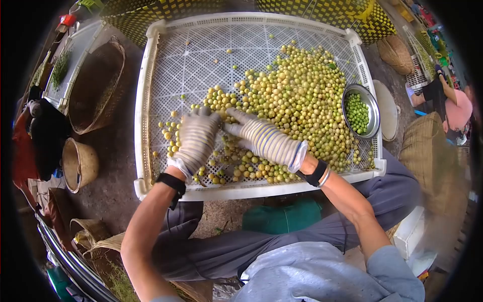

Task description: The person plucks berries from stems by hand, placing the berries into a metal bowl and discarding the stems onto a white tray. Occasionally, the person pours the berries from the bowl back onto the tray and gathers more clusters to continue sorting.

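A heap of small round yellow-green fruits (302, 95) lies on a white mesh tray (191, 65) in front of me. My left hand (197, 133), in a striped knit glove, rests among the fruits at the near left, its fingers stretched forward. From the right, my right hand (264, 138), gloved the same way, reaches into the heap with fingers apart. The fingertips of both hands nearly meet; some are blurred and partly hidden. Neither hand visibly holds a fruit. A metal bowl (374, 113) of smaller, greener fruits (356, 113) sits at the tray's right side.
Yellow-and-black woven baskets (322, 11) stand beyond the tray. To the left are a large wicker basket (117, 60) and a tan bucket (85, 165). Another person (458, 105) sits at far right, near a tall basket (422, 138). One in red (24, 151) is at far left.
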Available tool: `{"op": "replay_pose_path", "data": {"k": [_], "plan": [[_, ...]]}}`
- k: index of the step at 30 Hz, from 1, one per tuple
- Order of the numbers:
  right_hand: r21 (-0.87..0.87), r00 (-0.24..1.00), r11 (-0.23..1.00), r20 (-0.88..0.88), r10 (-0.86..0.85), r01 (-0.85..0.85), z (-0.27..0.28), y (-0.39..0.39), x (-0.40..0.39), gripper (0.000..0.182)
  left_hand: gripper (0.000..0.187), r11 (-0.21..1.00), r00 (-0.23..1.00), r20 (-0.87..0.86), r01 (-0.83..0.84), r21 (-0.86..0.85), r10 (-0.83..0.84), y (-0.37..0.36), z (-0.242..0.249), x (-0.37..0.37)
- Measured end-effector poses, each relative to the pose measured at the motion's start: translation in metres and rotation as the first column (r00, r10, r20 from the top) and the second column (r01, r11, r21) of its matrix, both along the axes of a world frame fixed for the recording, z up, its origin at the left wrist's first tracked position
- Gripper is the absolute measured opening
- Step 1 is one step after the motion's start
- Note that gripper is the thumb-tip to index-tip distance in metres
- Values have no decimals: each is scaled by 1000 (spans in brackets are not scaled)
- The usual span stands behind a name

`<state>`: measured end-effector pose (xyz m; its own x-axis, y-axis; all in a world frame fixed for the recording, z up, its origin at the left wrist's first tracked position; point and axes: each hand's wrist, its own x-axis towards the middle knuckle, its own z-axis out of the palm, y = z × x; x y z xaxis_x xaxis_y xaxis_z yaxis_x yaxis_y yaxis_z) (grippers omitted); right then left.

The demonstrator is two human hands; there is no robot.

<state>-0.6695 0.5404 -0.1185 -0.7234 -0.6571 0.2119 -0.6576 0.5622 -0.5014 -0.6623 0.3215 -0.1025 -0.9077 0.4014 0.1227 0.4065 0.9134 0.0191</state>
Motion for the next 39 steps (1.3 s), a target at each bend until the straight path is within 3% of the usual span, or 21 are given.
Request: {"op": "replay_pose_path", "data": {"k": [1, 3, 4, 5, 8, 9, 11, 12, 15, 17, 18, 19, 20, 21, 23, 26, 27, 28, 29, 32, 39], "plan": [[-8, 997, 999, -66, 51, -52, 11, 1, -4, 33, 11, 993, 992, 87, -79, -89, 87, -13, -9, -15], [44, 994, 996, -77, -75, 78, 28, 18, -14, 26, 10, 964, 985, -19, -163, 209, 171, -46, -33, -27], [201, 977, 956, -58, -206, 213, 39, 27, -19, 32, 12, 973, 983, -22, -174, 150, 180, -48, -22, -29], [353, 940, 874, -61, -335, 334, 45, 35, -23, 37, 14, 979, 982, -24, -185, 89, 187, -49, -7, -30], [440, 935, 831, -69, -348, 342, 39, 43, -24, 33, 23, 977, 998, 10, -70, 201, 69, -24, 5, -32], [370, 928, 898, 186, -323, 238, 47, 45, -22, 31, 29, 969, 999, 38, 9, 249, -19, -7, 7, -35], [51, 986, 994, 129, -102, 96, 30, 47, -20, 29, 41, 964, 985, 79, 133, 232, -155, 29, 5, -38], [52, 986, 994, 128, -105, 99, 26, 48, -25, 29, 42, 952, 979, 16, 195, 234, -205, 42, -3, -40], [281, 972, 930, -65, -227, 236, 32, 45, -57, 25, 40, 932, 960, 51, 253, 259, -275, 56, -5, -55], [341, 970, 909, -117, -212, 240, 32, 55, -77, 19, 37, 983, 975, 172, 113, 143, -138, 53, 0, -69], [453, 965, 855, -54, -255, 252, 26, 61, -93, 18, 33, 997, 994, 71, 79, 14, -80, 45, -10, -77], [578, 959, 777, -42, -279, 251, 35, 62, -100, 17, 29, 998, 975, -215, 64, 6, -61, 38, -6, -79], [585, 959, 766, -79, -272, 265, 38, 62, -110, 18, 29, 1000, 1000, -10, -7, 23, 7, 34, -3, -86], [591, 958, 757, -115, -264, 280, 41, 61, -118, 18, 29, 997, 978, 195, -80, 23, 74, 28, 1, -92], [488, 955, 823, -87, -284, 290, 47, 52, -132, 18, 30, 994, 984, 153, -96, 44, 88, 26, -2, -100], [375, 958, 882, -77, -278, 286, 36, 31, -147, 17, 30, 950, 999, 40, 4, 313, -17, 37, -9, -107], [368, 962, 889, -102, -252, 272, 30, 24, -152, 17, 28, 949, 999, 4, 38, 313, -41, 41, -11, -107], [570, 963, 787, -30, -269, 237, 33, 12, -158, 14, 28, 958, 999, 36, 20, 287, -31, 42, -13, -109], [433, 961, 859, -89, -261, 273, 20, 16, -154, 12, 28, 966, 997, 69, 0, 259, -18, 42, -16, -111], [443, 953, 846, -85, -291, 297, 14, 8, -155, 11, 23, 974, 986, -56, -144, 177, 156, 33, -25, -114], [279, 922, 889, 30, -385, 363, 17, 6, -150, 17, 28, 935, 1000, 15, -1, 355, -5, 58, -10, -115]]}}
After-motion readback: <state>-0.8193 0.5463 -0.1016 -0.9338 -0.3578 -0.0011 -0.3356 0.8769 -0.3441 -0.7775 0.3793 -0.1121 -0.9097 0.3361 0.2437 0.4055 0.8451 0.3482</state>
